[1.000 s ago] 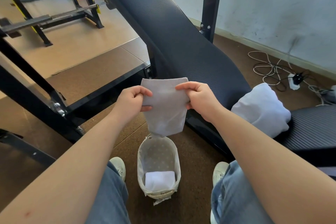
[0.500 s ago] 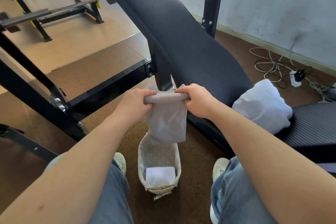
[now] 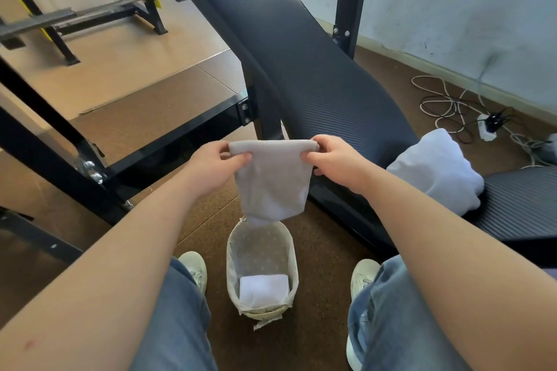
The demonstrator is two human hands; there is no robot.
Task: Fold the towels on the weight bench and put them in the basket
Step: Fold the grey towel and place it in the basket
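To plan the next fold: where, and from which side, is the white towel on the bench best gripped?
Probably pinch a raised fold on top of the white towel, coming from above with the right hand, the nearer one. It lies as a soft crumpled heap on the bench with no free corner showing, so a top pinch should let it hang open.

We hold a grey rectangular fabric towel [image 3: 272,181] by its folded top edge. Our left hand [image 3: 211,166] pinches the left corner and our right hand [image 3: 334,159] pinches the right corner. The towel hangs over the far end of an oval woven basket with a dotted cloth lining [image 3: 231,253], which stands on the brown floor [image 3: 319,250]. A white folded towel [image 3: 263,289] lies in the basket's near end. A pale bluish-white bundled towel [image 3: 434,172] rests on the black ribbed padded weight bench [image 3: 286,39].
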